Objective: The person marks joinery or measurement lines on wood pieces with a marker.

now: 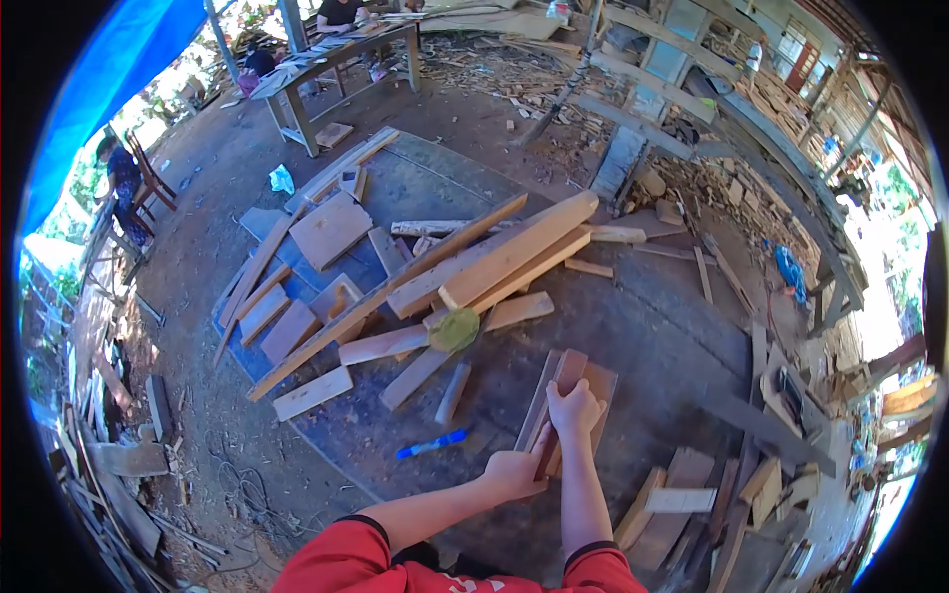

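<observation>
In the head view, a reddish-brown wooden block (568, 369) lies lengthwise over flat boards (606, 395) on the dark worktable (672, 366). My right hand (575, 407) is closed around the block near its middle. Lower and to the left, my left hand (516, 474) is closed at the near end of the same wood; its fingertips are partly hidden. A blue marker (431, 445) lies on the table left of my hands. Beyond it is a pile of cut wood (494, 267) with a round greenish object (454, 330) on it.
Wood offcuts (682, 500) lie at the near right of the table. More planks and scraps lie on the ground around it. One person (124, 183) is at the far left beside a chair; another (341, 14) is at a back table (336, 61).
</observation>
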Tool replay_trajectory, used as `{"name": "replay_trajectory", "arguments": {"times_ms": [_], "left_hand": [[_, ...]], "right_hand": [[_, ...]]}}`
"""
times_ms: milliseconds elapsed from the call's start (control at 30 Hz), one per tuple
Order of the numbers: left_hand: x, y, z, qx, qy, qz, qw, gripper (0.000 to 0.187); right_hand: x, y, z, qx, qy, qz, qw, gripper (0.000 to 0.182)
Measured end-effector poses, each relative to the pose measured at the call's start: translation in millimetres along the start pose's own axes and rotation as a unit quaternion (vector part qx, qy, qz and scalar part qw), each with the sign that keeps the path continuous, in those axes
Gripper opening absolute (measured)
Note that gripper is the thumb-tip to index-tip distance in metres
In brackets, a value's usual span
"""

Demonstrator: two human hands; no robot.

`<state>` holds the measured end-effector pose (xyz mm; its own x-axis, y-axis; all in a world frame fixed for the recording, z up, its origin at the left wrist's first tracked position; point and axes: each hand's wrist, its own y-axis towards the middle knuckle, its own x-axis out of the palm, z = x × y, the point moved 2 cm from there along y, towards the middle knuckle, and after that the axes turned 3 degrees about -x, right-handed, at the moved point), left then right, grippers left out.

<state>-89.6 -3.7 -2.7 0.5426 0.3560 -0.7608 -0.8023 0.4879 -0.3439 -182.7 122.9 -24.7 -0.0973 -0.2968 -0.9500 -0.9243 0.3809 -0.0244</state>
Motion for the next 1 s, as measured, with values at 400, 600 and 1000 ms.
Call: {"name": "replay_trajectory", "arguments": {"times_ms": [400, 600, 1000], "left_hand": [[-82.8, 165.2, 11.9, 0.015, 0.032, 0.095, 0.995, 0.097], [-40.5, 28.5, 1.8, 0.043, 0.004, 0.104, 0.994, 0.1], [31.2, -136.0, -33.5, 0.025, 0.012, -0.012, 1.0, 0.098]], "right_hand": [[-35.3, 186.7, -26.3, -0.011, 0.003, 0.029, 1.0, 0.052], [-36.8, 46.5, -23.1, -0.026, 0.018, 0.046, 0.998, 0.054], [6.0, -147.0, -17.5, 0.02, 0.023, -0.011, 0.999, 0.049]]}}
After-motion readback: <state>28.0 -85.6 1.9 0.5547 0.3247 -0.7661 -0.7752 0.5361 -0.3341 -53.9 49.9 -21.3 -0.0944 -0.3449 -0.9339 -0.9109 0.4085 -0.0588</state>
